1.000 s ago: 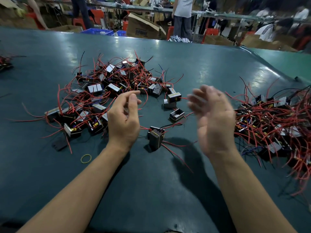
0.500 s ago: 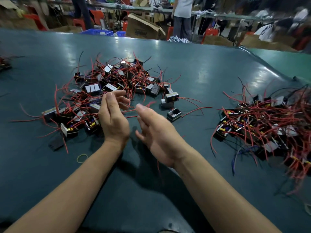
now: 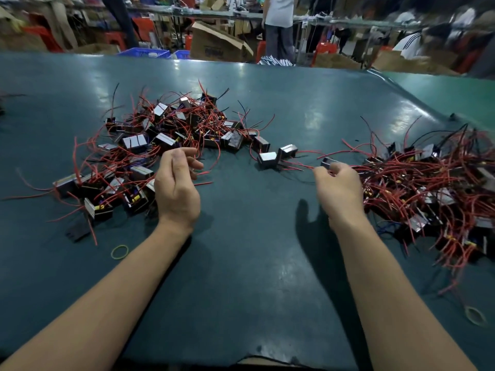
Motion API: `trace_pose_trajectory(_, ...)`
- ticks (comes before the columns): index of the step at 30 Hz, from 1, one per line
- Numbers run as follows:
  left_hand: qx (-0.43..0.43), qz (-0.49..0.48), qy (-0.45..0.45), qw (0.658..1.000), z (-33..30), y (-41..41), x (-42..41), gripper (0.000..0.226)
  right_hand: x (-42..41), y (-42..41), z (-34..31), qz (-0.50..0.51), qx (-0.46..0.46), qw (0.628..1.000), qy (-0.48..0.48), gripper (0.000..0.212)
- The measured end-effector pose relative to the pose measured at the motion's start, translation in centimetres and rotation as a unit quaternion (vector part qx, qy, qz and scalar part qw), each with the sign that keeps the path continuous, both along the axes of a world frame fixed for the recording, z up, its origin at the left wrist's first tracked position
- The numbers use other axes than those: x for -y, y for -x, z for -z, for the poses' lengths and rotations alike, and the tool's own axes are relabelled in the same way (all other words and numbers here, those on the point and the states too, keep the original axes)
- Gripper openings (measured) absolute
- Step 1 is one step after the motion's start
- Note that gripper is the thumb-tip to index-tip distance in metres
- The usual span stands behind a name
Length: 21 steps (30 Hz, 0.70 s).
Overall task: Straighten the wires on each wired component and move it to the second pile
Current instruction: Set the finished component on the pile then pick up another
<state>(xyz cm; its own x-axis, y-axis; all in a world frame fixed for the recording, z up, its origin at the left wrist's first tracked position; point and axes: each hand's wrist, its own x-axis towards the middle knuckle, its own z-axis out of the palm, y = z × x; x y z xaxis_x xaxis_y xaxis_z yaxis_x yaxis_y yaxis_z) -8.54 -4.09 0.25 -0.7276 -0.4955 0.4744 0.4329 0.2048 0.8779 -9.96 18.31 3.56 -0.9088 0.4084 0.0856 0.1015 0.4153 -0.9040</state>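
Note:
The first pile (image 3: 166,137) of small black wired components with tangled red wires lies left of centre on the green table (image 3: 241,277). The second pile (image 3: 434,188) lies at the right. My right hand (image 3: 338,191) is shut on one wired component (image 3: 327,163), held just above the table at the left edge of the second pile, with its red wires trailing left. My left hand (image 3: 176,186) hovers at the near right edge of the first pile, fingers loosely curled and apart, with nothing in it.
Two loose components (image 3: 277,156) sit between the piles. A yellow rubber band (image 3: 119,251) lies near my left forearm, another (image 3: 475,315) at the near right. A small black part (image 3: 77,231) lies near the first pile. Beyond the far edge are boxes, crates and standing people.
My right hand swung left over the lone component in front of me, took hold of it, and carried it right to the second pile's edge. My left hand stayed almost still.

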Motion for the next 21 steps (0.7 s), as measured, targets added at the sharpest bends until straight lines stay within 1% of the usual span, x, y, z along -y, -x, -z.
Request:
trace_pose_trajectory(2, 0.001, 0.004, 0.024, 1.0, 0.1, 0.0, 0.0, 0.03, -1.0, 0.8, 0.2, 0.017, 0.009, 0.998, -0.057, 0.007)
trace_pose_trajectory(3, 0.003, 0.005, 0.036, 0.999, 0.2, -0.1, 0.0, 0.03, -1.1, 1.0, 0.3, 0.02, 0.02, 0.996, -0.084, 0.005)
trace_pose_trajectory(4, 0.004, 0.006, 0.043, 0.999, 0.2, -0.2, 0.0, 0.03, -1.2, 1.3, 0.4, 0.022, 0.027, 0.994, -0.102, 0.007)
trace_pose_trajectory(6, 0.007, 0.005, 0.048, 0.999, 0.3, -0.3, 0.1, 0.03, -1.3, 1.3, 0.4, 0.027, 0.032, 0.994, -0.105, 0.012)
trace_pose_trajectory(8, 0.012, 0.001, 0.052, 0.999, 0.2, -0.3, 0.1, 0.029, -1.5, 1.1, 0.6, 0.033, 0.03, 0.992, -0.118, 0.026)
trace_pose_trajectory(10, 0.015, -0.005, 0.061, 0.998, 0.2, -0.3, 0.0, 0.027, -1.0, 0.6, 1.0, 0.019, 0.028, 0.982, -0.187, 0.028)
trace_pose_trajectory(12, 0.015, -0.008, 0.072, 0.997, 0.2, -0.3, -0.1, 0.024, -0.1, 0.0, 1.4, -0.008, 0.0, 0.966, -0.259, 0.026)
trace_pose_trajectory(14, 0.015, -0.007, 0.087, 0.996, 0.2, -0.3, -0.1, 0.022, 1.1, -0.5, 1.7, -0.064, -0.077, 0.946, -0.308, 0.024)
trace_pose_trajectory(16, 0.015, -0.002, 0.099, 0.995, 0.3, -0.4, -0.2, 0.021, 2.6, -1.0, 2.0, -0.162, -0.141, 0.929, -0.301, 0.028)
trace_pose_trajectory(18, 0.016, 0.001, 0.106, 0.994, 0.3, -0.6, -0.1, 0.022, 4.2, -1.2, 2.6, -0.249, -0.139, 0.92, -0.268, 0.033)
trace_pose_trajectory(19, 0.017, 0.001, 0.109, 0.994, 0.3, -0.6, -0.1, 0.022, 4.6, -1.0, 2.9, -0.269, -0.131, 0.92, -0.255, 0.034)
trace_pose_trajectory(20, 0.018, 0.003, 0.11, 0.994, 0.3, -0.7, 0.0, 0.023, 4.8, -0.6, 3.1, -0.265, -0.126, 0.926, -0.235, 0.034)
trace_pose_trajectory(21, 0.02, 0.004, 0.109, 0.994, 0.3, -0.7, 0.0, 0.023, 4.5, 0.0, 3.2, -0.239, -0.116, 0.943, -0.203, 0.034)
